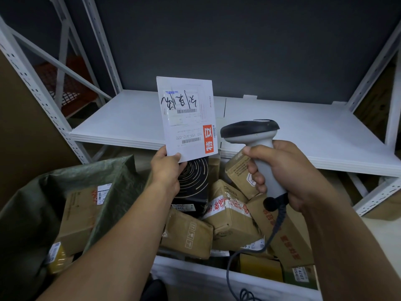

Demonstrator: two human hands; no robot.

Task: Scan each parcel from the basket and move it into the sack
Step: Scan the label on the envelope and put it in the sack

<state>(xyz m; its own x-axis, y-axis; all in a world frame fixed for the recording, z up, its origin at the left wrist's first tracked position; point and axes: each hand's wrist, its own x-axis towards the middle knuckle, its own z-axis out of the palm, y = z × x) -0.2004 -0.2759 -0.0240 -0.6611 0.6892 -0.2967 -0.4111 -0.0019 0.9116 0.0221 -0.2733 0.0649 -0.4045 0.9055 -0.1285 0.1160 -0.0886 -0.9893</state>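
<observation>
My left hand pinches the lower corner of a flat white envelope parcel, held upright with its labels and barcodes facing me. My right hand grips the grey handle of a barcode scanner, whose dark head sits just right of the envelope. Below both hands the white basket holds several brown cardboard parcels and a black box. The green sack stands open at the lower left with a brown box and a yellow parcel inside.
A white metal shelf runs behind the envelope, with perforated uprights on both sides. The scanner's coiled cable hangs down over the basket. A dark wall stands behind the rack, and large cardboard leans at the far left.
</observation>
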